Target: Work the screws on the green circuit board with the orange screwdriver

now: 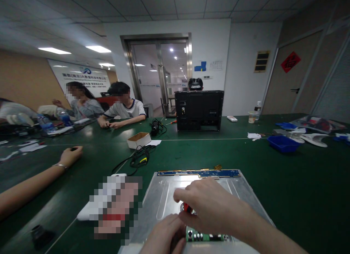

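A silver metal panel (161, 195), like the back of a flat display, lies on the table before me. A long blue circuit strip (197, 173) runs along its far edge, and a green circuit board (202, 236) sits near its close edge. Over the panel, my right hand (206, 201) is closed around a red-and-black screwdriver (187, 207); only part of the handle shows, its tip is hidden. My left hand (166, 234) rests low beside the green board, fingers curled, just under the right hand. Whatever those fingers hold is hidden.
A black monitor housing (199, 110) stands at the far side. Ahead are a small open box (139, 140) and black cables (140, 157); a blue tray (283, 143) lies right. Another person's arm (62, 162) reaches in from the left, near a white pixelated object (109, 195).
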Demonstrator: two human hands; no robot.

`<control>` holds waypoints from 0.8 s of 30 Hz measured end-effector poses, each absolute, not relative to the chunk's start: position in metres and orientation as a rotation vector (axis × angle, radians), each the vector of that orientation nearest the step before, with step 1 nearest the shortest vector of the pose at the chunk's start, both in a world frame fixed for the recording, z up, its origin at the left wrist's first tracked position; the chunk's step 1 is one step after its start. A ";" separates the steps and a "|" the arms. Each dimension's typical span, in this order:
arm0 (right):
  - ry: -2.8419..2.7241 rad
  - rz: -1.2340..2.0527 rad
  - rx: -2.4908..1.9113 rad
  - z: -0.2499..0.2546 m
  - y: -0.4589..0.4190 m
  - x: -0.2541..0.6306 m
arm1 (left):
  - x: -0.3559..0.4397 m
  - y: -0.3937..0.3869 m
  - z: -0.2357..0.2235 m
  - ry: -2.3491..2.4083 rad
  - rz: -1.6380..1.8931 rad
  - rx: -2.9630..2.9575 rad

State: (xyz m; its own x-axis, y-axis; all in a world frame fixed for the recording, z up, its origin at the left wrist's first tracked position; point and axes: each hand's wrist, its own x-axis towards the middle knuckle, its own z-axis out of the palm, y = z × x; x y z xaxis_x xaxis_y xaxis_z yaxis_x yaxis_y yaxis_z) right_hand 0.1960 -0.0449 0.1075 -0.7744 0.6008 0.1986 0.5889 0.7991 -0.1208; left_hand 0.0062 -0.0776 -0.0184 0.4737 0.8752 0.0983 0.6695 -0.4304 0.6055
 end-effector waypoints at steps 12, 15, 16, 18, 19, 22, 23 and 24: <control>-2.777 0.079 -0.919 0.108 -0.043 0.197 | 0.005 -0.078 -0.018 1.246 0.643 2.227; -2.810 0.073 -0.896 0.109 -0.044 0.197 | 0.006 -0.077 -0.016 1.228 0.630 2.239; -2.813 0.083 -0.879 0.110 -0.045 0.198 | 0.006 -0.077 -0.016 1.216 0.626 2.247; -2.805 0.106 -0.841 0.111 -0.046 0.199 | 0.007 -0.077 -0.016 1.202 0.625 2.262; -2.798 0.118 -0.825 0.111 -0.046 0.200 | 0.007 -0.077 -0.017 1.200 0.635 2.265; -2.787 0.140 -0.830 0.109 -0.045 0.200 | 0.007 -0.077 -0.017 1.216 0.668 2.260; -2.784 0.128 -0.851 0.108 -0.044 0.200 | 0.007 -0.077 -0.017 1.227 0.658 2.263; -2.784 0.109 -0.873 0.107 -0.043 0.199 | 0.007 -0.077 -0.016 1.232 0.636 2.270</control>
